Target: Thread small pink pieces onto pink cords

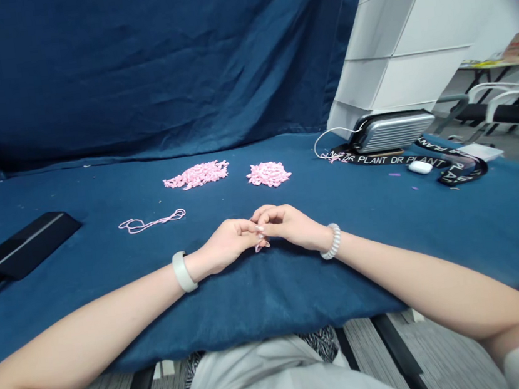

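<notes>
My left hand (pixel 230 243) and my right hand (pixel 292 225) meet over the near middle of the blue cloth. Their fingertips are pinched together and touch. Whatever lies between them is too small or too hidden to name. Just beyond my hands are two heaps of small pink pieces: a wider pink heap (pixel 198 175) to the left and a rounder pink heap (pixel 268 174) to the right. A looped length of pink string (pixel 152 221) lies on the cloth to the left of my left hand.
A blue cloth (pixel 115 326) covers the table. At the left lies a black device (pixel 24 245) with a cable. On the right are a silver ribbed case (pixel 394 132), a black lettered lanyard (pixel 378 159) and a white earbud case (pixel 420 166). A blue curtain (pixel 153 62) hangs behind.
</notes>
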Tool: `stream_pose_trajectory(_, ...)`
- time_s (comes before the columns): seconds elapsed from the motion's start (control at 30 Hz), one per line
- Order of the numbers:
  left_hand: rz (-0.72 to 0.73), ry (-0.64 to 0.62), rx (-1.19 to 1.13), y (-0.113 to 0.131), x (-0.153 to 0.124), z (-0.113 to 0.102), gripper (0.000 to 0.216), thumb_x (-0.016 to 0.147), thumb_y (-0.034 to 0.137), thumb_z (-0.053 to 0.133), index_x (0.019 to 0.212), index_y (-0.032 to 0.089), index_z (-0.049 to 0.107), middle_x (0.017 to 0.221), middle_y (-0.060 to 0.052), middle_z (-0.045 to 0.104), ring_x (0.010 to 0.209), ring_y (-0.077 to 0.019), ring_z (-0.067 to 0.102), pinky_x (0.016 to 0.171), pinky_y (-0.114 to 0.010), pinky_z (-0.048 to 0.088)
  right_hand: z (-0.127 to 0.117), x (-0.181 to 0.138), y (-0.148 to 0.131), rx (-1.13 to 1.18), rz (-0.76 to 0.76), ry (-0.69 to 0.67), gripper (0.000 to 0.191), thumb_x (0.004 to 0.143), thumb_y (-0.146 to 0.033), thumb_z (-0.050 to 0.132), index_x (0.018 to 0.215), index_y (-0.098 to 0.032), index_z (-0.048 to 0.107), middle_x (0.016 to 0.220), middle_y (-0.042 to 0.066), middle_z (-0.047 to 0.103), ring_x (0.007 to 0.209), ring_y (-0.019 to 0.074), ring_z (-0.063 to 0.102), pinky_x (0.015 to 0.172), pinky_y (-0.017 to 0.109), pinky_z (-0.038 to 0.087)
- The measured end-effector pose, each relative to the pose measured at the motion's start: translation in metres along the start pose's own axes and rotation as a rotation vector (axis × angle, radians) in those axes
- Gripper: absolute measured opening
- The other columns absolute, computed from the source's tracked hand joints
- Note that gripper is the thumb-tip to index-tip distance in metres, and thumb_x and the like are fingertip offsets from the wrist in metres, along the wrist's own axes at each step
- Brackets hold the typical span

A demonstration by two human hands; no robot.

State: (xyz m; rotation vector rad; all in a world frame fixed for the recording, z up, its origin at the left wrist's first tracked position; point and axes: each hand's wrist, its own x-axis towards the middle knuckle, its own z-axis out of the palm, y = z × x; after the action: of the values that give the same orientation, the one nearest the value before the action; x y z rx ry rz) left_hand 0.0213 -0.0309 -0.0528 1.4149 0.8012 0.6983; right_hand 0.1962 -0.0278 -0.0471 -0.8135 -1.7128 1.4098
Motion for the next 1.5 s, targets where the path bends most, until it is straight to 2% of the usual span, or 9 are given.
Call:
stream_pose_trajectory(0.2, 0.017, -0.017, -0.002, 0.001, -0.001, 0.0, 0.015, 0.073, 0.025, 0.066, 0.069, 0.011, 0.066, 0.067, -0.003, 0.063, 0.064, -0.0103, 0.055, 0.07, -0.025, 0.043, 0.002, 0.0, 0.002, 0.125, 0.037, 0.017, 0.025, 0.066, -0.036, 0.072, 0.062, -0.015, 0.059, 0.083, 0.002, 0.056, 0.067, 0.0097, 0.052, 0.066, 0.026, 0.045)
stream_pose_trajectory(0.43, 0.013, -0.02, 0.003, 0.001, -0.002, 0.001, 0.015, 0.072, 0.024, 0.067, 0.067, 0.011, 0.065, 0.066, -0.004, 0.063, 0.065, -0.011, 0.057, 0.073, -0.026, 0.044, 0.002, 0.0, 0.001, 0.176, 0.063, 0.008, 0.024, 0.067, -0.034, 0.072, 0.063, -0.015, 0.059, 0.071, 0.0, 0.056, 0.064, 0.0102, 0.05, 0.064, 0.025, 0.041)
stream_pose_trajectory(0.57, -0.02, 0.014, 0.004, 0.0, -0.002, 0.002, 0.016, 0.071, 0.027, 0.069, 0.068, 0.011, 0.065, 0.065, -0.004, 0.065, 0.065, -0.0114, 0.059, 0.073, -0.027, 0.045, -0.001, 0.003, 0.006, 0.197, 0.075, 0.093, 0.028, 0.07, -0.038, 0.07, 0.063, -0.014, 0.059, 0.069, 0.0, 0.056, 0.065, 0.0095, 0.049, 0.067, 0.026, 0.039)
stream_pose_trajectory(0.7, -0.031, 0.03, -0.015, 0.0, -0.001, 0.003, 0.018, 0.07, 0.028, 0.07, 0.066, 0.011, 0.066, 0.064, -0.004, 0.066, 0.066, -0.0121, 0.06, 0.074, -0.027, 0.046, -0.003, 0.005, 0.009, 0.154, 0.107, 0.157, 0.039, 0.079, -0.049, 0.057, 0.063, -0.013, 0.057, 0.067, 0.001, 0.055, 0.063, 0.0098, 0.047, 0.066, 0.027, 0.038)
stream_pose_trajectory(0.9, -0.025, 0.028, -0.059, 0.0, -0.002, 0.002, 0.017, 0.07, 0.027, 0.069, 0.064, 0.012, 0.065, 0.063, -0.004, 0.065, 0.071, -0.014, 0.062, 0.077, -0.029, 0.046, 0.001, 0.0, -0.003, -0.083, 0.046, 0.06, 0.047, 0.083, -0.053, 0.047, 0.055, -0.015, 0.052, 0.057, -0.001, 0.052, 0.058, 0.0097, 0.044, 0.065, 0.026, 0.038)
stream_pose_trajectory(1.07, -0.012, 0.003, -0.01, 0.003, -0.002, 0.003, 0.015, 0.071, 0.024, 0.067, 0.063, 0.011, 0.065, 0.065, -0.004, 0.065, 0.066, -0.013, 0.06, 0.074, -0.028, 0.046, 0.005, -0.003, -0.009, -0.213, 0.015, -0.065, 0.049, 0.086, -0.053, 0.042, 0.058, -0.015, 0.057, 0.059, 0.001, 0.058, 0.058, 0.0108, 0.048, 0.063, 0.025, 0.04)
stream_pose_trajectory(1.23, -0.047, 0.015, 0.057, 0.007, -0.003, 0.006, 0.01, 0.071, 0.021, 0.066, 0.07, 0.011, 0.067, 0.066, -0.004, 0.067, 0.064, -0.0124, 0.06, 0.071, -0.026, 0.046, 0.005, -0.002, -0.002, -0.35, 0.089, -0.042, 0.042, 0.081, -0.046, 0.052, 0.055, -0.014, 0.054, 0.056, 0.0, 0.055, 0.054, 0.0092, 0.045, 0.055, 0.023, 0.035)
stream_pose_trajectory(1.33, -0.077, 0.039, 0.069, 0.008, -0.004, 0.006, 0.009, 0.069, 0.019, 0.068, 0.071, 0.011, 0.066, 0.066, -0.004, 0.068, 0.065, -0.0126, 0.061, 0.07, -0.026, 0.046, 0.005, -0.001, 0.0, -0.304, 0.102, -0.05, 0.039, 0.082, -0.041, 0.05, 0.053, -0.015, 0.048, 0.053, -0.002, 0.05, 0.052, 0.0081, 0.041, 0.053, 0.022, 0.032)
stream_pose_trajectory(1.5, -0.03, 0.029, 0.056, 0.006, -0.003, 0.005, 0.014, 0.07, 0.023, 0.069, 0.068, 0.01, 0.065, 0.068, -0.005, 0.067, 0.067, -0.0124, 0.061, 0.073, -0.026, 0.046, 0.007, -0.001, -0.001, -0.181, 0.107, -0.005, 0.036, 0.08, -0.042, 0.051, 0.055, -0.016, 0.045, 0.054, -0.003, 0.048, 0.052, 0.008, 0.04, 0.054, 0.023, 0.032)
